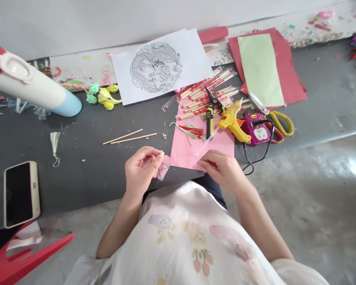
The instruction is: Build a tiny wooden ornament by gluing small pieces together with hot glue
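My left hand (pixel 142 170) is closed in a pinch at the near edge of the dark table, holding a small pink paper piece with thin sticks (pixel 163 168). My right hand (pixel 222 168) rests with fingers curled on the near edge of a pink paper sheet (pixel 190 150); what its fingers hold is hidden. A clear thin stick (pixel 207 140) lies just beyond my right hand. Red and green tassels (pixel 192 131) lie on the pink sheet.
A yellow glue gun (pixel 233 122), black-yellow cutters (pixel 210 113), yellow-handled scissors (pixel 273 114) and bundled sticks (pixel 201 93) lie behind. Further off are a dragon print (pixel 157 67), red and green paper (pixel 264 67), two loose sticks (pixel 130 137), a phone (pixel 20 194) and a white-blue bottle (pixel 32 87).
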Demonstrator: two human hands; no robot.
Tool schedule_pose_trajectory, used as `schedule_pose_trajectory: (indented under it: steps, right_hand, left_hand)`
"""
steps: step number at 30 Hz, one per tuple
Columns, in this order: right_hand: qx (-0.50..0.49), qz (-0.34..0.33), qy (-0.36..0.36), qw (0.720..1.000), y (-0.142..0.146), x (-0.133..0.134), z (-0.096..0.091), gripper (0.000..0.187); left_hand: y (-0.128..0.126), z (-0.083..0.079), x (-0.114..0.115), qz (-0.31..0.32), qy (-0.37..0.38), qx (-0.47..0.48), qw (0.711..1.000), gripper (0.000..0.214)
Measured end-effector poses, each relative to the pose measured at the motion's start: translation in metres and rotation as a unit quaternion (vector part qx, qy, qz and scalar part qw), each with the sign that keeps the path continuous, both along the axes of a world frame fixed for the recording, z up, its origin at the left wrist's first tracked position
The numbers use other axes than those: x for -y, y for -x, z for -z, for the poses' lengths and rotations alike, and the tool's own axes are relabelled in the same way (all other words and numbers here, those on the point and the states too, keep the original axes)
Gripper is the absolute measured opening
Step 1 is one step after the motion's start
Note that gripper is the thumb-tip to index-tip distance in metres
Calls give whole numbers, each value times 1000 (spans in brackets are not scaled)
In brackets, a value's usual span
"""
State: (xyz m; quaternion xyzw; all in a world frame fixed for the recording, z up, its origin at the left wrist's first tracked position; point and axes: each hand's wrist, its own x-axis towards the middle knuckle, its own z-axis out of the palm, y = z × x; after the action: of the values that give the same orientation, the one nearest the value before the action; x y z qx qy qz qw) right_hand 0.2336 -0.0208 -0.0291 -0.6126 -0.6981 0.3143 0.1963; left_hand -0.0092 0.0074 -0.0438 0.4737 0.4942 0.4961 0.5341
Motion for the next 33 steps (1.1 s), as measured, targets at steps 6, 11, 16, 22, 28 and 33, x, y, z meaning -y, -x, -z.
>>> schedule_pose_trajectory:
  steps: [6,11,16,22,28,33]
  right_hand:
    - [-31,16,-22,999,6,-1,-5,31]
    - [-96,-2,-132,987,25,-7,-15,12]
    - [-126,-33,-208,969,43,-15,-25,10]
    - [-161,-62,-202,964,48,-17,-23,10]
    - [-173,-72,-192,963,50,-19,-24,7]
    - [-177,-71,-179,965,52,-21,-25,5]
  left_hand:
    - [-5,-2,0,7,15,1,1000,9]
    - [-10,-5,4,27,18,31,999,8]
    - [-15,-12,8,52,25,17,998,9]
    - [-19,-27,12,60,15,-14,998,8]
    - [-17,-27,13,58,-20,-47,997,7]
    - [-16,-24,13,38,-59,-73,995,9]
